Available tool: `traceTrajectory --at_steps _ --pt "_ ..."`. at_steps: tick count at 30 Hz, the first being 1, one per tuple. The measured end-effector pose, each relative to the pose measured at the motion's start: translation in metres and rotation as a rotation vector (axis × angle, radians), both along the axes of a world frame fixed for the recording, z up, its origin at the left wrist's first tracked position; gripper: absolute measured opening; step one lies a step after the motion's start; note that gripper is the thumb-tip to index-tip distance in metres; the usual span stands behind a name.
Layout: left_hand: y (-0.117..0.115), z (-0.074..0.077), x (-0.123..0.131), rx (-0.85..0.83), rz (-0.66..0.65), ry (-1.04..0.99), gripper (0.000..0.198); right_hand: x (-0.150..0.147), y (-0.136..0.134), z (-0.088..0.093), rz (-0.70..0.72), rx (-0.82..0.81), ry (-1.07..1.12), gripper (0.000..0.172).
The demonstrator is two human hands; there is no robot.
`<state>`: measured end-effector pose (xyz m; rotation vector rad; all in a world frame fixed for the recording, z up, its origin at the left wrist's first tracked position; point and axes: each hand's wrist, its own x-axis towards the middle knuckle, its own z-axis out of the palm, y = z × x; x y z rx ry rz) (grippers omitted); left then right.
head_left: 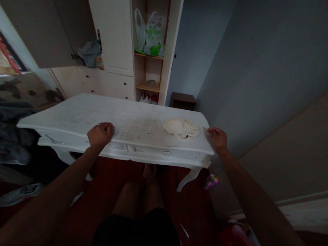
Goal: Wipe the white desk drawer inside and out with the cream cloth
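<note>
A white table (98, 116) with curved legs stands in front of me. My left hand (100, 133) is curled over its near edge, fingers closed on the tabletop rim. My right hand (217, 137) grips the table's right corner with bent fingers. A crumpled cream cloth (181, 128) lies on the tabletop between my hands, closer to the right one and apart from it.
A white wardrobe (116, 36) stands behind the table, its open shelves holding plastic bags (150, 36). A small dark stand (183, 100) sits by the grey wall. Dark bedding (6, 129) lies at left, a shoe (20, 193) on the red floor, a small colourful packet (210, 181) by the table leg.
</note>
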<state>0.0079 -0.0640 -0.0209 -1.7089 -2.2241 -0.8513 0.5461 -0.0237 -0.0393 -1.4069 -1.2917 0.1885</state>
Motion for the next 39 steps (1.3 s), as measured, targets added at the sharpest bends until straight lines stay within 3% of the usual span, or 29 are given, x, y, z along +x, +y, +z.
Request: traceTrajectory --at_steps 12,18,22,27,30,33,39 --pt "-0.002 0.002 0.003 -0.015 0.023 -0.018 0.035 -0.007 0.001 0.0 0.033 0.005 0.363 0.023" --pt "-0.001 0.0 0.001 -0.016 0.014 -0.018 0.036 -0.016 -0.009 0.01 0.012 0.029 0.35 0.026" --pt "-0.001 -0.001 0.0 -0.003 0.013 -0.013 0.036 -0.018 -0.016 0.017 -0.006 0.126 0.374 0.035" --pt "-0.003 0.001 0.002 -0.001 0.002 -0.001 0.037 -0.019 -0.027 0.024 -0.01 0.234 0.637 0.039" --pt "-0.003 0.001 0.002 -0.01 0.02 -0.012 0.038 -0.026 -0.042 0.022 0.062 0.294 0.797 0.026" --pt "-0.001 -0.001 0.0 -0.003 0.009 -0.021 0.038 -0.044 -0.069 0.015 0.211 0.33 0.805 0.02" --pt "0.001 -0.004 -0.002 0.008 0.012 -0.032 0.037 -0.108 -0.132 -0.014 0.472 0.037 0.771 0.023"
